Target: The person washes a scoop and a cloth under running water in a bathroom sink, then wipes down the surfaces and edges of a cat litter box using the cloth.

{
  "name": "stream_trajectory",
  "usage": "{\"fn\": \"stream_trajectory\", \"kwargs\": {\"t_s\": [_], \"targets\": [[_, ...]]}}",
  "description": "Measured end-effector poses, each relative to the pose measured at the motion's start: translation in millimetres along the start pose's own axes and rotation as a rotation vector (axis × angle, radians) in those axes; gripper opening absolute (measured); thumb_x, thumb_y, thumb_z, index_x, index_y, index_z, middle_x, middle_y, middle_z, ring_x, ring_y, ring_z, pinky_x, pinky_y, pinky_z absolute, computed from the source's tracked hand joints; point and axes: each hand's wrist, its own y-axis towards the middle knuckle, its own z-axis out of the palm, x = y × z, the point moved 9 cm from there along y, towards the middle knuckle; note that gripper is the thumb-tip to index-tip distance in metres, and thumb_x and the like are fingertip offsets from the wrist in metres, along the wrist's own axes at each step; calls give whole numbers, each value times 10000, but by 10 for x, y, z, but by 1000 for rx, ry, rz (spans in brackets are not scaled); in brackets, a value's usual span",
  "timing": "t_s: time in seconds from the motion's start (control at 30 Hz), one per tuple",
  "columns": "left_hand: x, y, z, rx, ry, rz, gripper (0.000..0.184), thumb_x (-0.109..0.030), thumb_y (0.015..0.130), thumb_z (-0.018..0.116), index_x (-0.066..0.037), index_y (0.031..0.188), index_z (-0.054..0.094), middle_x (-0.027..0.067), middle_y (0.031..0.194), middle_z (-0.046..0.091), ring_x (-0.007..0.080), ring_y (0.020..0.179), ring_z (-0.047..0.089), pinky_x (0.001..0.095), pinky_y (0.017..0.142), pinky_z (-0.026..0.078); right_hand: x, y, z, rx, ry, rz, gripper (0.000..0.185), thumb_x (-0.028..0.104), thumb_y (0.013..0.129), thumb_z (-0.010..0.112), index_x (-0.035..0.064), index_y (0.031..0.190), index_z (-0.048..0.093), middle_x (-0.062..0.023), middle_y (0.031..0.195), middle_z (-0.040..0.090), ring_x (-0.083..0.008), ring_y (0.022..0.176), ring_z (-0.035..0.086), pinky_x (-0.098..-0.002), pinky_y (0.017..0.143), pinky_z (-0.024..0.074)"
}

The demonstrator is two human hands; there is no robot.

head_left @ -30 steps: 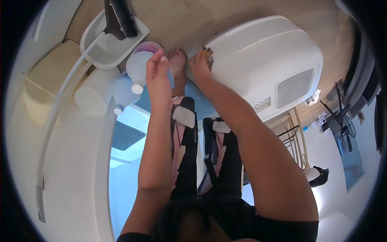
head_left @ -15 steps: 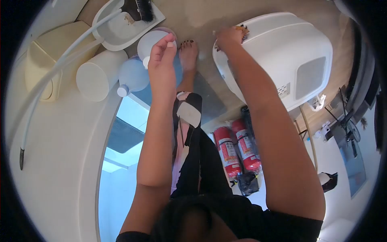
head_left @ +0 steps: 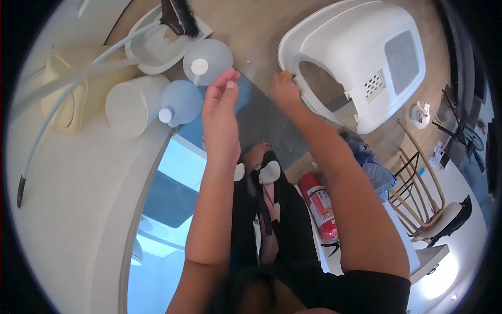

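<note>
My right hand (head_left: 286, 91) is closed around a small orange-yellow piece (head_left: 286, 76), mostly hidden by the fingers; it could be a cloth or sponge. That hand is just left of the white hooded litter box (head_left: 361, 47), close to the rim of its large opening. My left hand (head_left: 222, 102) hangs in the air with loosely bent fingers and nothing visible in it. Below its fingertips, or just beyond them, stands a clear round jug (head_left: 217, 52) with a white cap. A bluish bottle (head_left: 183, 102) sits to the left of this hand.
A dustpan (head_left: 149, 49) and a broom head (head_left: 180, 18) lie at the upper left, near a white bin (head_left: 130, 110) and a cream container (head_left: 78, 89). A grey mat (head_left: 266, 120) covers floor before me. Right are a red fire extinguisher (head_left: 320, 206) and a chair frame (head_left: 418, 183).
My right hand has moved from the top of the litter box to beside its opening, carrying the orange piece. The view has shifted, and my left hand stays raised.
</note>
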Motion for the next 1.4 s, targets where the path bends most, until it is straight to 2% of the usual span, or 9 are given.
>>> {"fn": "stream_trajectory", "kwargs": {"t_s": [0.07,0.17,0.23,0.4,0.63,0.87,1.03,1.13,1.4], "targets": [[39,79,29,15,-9,2,278,-181,929,511,-35,1164,539,53,1148,551,134,1105,465,265,977,315,92,59,-74,31,141,34,300,187,860,497,0,1086,559,-169,1181,527,-395,1126,485,-426,949,432],[215,163,62,66,55,8,275,-174,926,518,-28,1158,538,58,1133,553,131,1079,477,262,958,332,388,232,-851,-474,-1,-108,321,195,876,464,-27,1089,555,-197,1277,455,-397,1194,429,-417,949,442],[333,226,120,118,113,36,274,-171,924,522,-24,1154,538,59,1126,554,128,1064,483,260,947,342,169,661,-876,-551,-100,184,345,169,861,477,-23,1141,538,-206,1339,391,-399,1216,400,-418,942,447],[690,388,76,148,189,-99,272,-170,918,533,-15,1141,537,55,1110,554,123,1029,488,255,928,352,15,580,-436,-582,-31,285,405,134,830,501,-14,1207,479,-244,1299,407,-363,1156,463,-389,939,440],[268,730,389,223,178,182,318,-211,905,551,-1,1143,526,60,1106,540,135,1047,471,256,924,340,2,199,-368,-643,537,227,345,113,863,460,-25,1179,487,-235,1355,358,-383,1204,418,-409,1001,382],[57,784,833,315,211,339,343,-239,896,562,-2,1141,527,49,1109,539,133,1054,473,238,909,335,-318,960,-716,-831,258,450,340,134,851,499,-65,1126,500,-288,1253,414,-384,1179,447,-403,967,407],[-75,801,956,354,242,480,300,-250,886,563,-60,1117,573,25,1122,578,122,1065,480,299,924,332,-149,260,-362,-835,722,355,328,144,864,498,-56,1124,488,-222,1255,451,-342,1138,489,-386,952,423],[-94,827,927,363,249,497,316,-250,883,565,-53,1130,568,28,1125,575,129,1069,480,305,928,330,-26,40,-206,-754,471,296,327,152,880,484,-61,1127,469,-205,1258,455,-336,1124,500,-388,941,430],[-142,810,808,379,320,541,378,-282,895,551,-31,1177,536,57,1175,552,167,1105,475,329,950,332,-245,712,-570,-781,689,528,313,129,864,486,20,1157,488,-194,1280,451,-350,1076,534,-408,904,453]]}}
